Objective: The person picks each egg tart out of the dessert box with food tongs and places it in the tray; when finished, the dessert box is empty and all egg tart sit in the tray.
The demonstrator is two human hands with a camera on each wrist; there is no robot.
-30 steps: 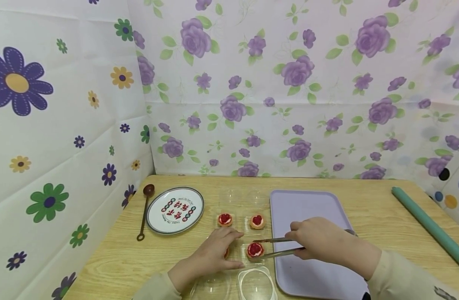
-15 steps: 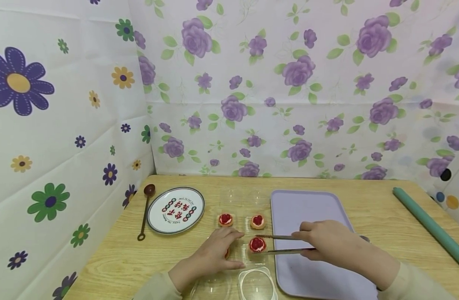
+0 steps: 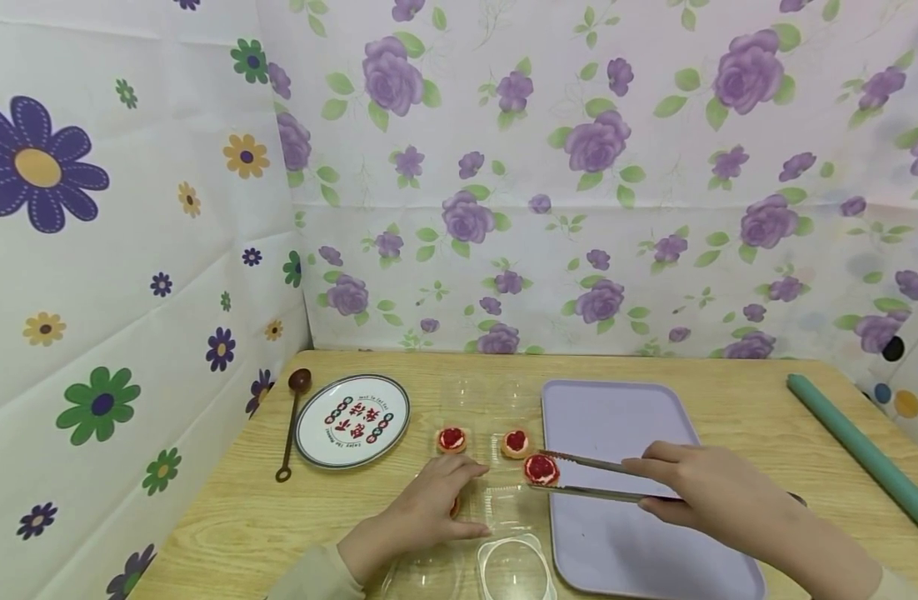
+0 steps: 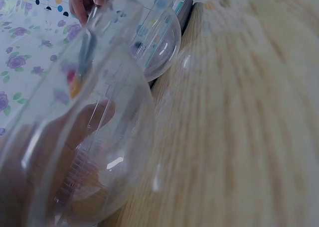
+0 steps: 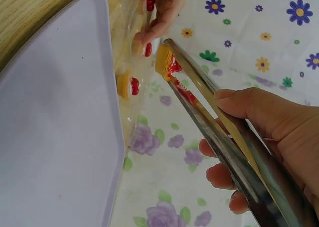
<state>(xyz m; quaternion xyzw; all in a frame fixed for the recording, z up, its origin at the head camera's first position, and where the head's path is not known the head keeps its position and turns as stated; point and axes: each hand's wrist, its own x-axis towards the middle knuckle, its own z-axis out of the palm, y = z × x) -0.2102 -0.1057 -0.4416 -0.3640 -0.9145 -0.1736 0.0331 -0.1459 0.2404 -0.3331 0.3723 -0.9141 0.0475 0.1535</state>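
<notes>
My right hand [image 3: 717,492] grips metal tongs [image 3: 596,493]. Between their tips is a small tart [image 3: 541,470] with red topping, raised above the tray's left edge; the right wrist view shows it tilted, yellow crust [image 5: 162,62] sideways. My left hand [image 3: 429,504] rests with thumb and fingers spread on a clear plastic container [image 3: 507,506], whose near right compartment is bare. Under that hand a tart [image 3: 455,506] is mostly hidden. Two more tarts, one left [image 3: 451,439] and one right [image 3: 515,444], sit in the compartments behind. A clear dome [image 4: 124,137] fills the left wrist view.
A lilac tray [image 3: 616,550] lies to the right of the container. Round clear lids [image 3: 513,546] are at the front. At the left are a white plate [image 3: 320,433] with red print and a dark ladle [image 3: 290,425]. A teal roll [image 3: 864,454] lies far right.
The tongs have lifted the tart out of the near right compartment and carried it right and slightly back, to the tray's edge. My right hand moved right; my left hand stayed in place.
</notes>
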